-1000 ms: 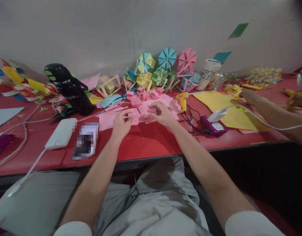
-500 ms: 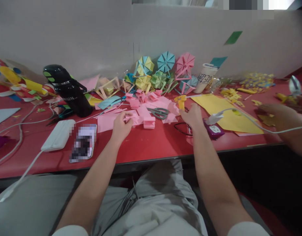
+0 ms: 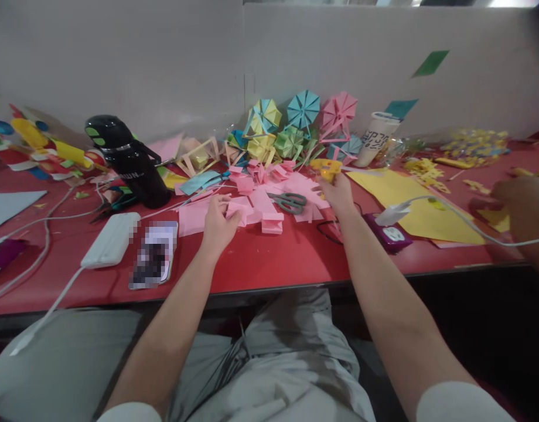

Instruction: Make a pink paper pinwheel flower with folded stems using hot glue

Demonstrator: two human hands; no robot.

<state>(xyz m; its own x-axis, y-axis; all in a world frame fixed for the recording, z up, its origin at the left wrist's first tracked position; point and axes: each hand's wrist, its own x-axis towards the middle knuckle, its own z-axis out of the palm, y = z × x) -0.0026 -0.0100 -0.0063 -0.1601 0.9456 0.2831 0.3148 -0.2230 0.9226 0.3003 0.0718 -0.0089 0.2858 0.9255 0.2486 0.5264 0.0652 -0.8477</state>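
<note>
My right hand (image 3: 338, 196) is closed round the handle of a yellow glue gun (image 3: 326, 167), whose body lies level above my fingers. My left hand (image 3: 219, 227) has its thumb and fingers curled over a folded pink paper piece (image 3: 236, 207) at the near edge of the pink pile. Between the hands lie grey-handled scissors (image 3: 291, 203) on pink sheets, and a small folded pink block (image 3: 272, 223) sits just in front of them. More folded pink pieces (image 3: 244, 186) are heaped behind.
Colourful paper umbrellas (image 3: 303, 109) stand at the back. A black bottle (image 3: 131, 170), white power bank (image 3: 111, 240) and phone (image 3: 154, 255) are left. Right are a paper cup (image 3: 375, 139), yellow sheets (image 3: 421, 214), a purple power box (image 3: 389, 235) with cables, and another person's hand (image 3: 522, 202).
My right hand has closed round the glue gun's handle, and the gun has turned from handle-down to more level. My left hand stays by the pink paper. The view has shifted slightly.
</note>
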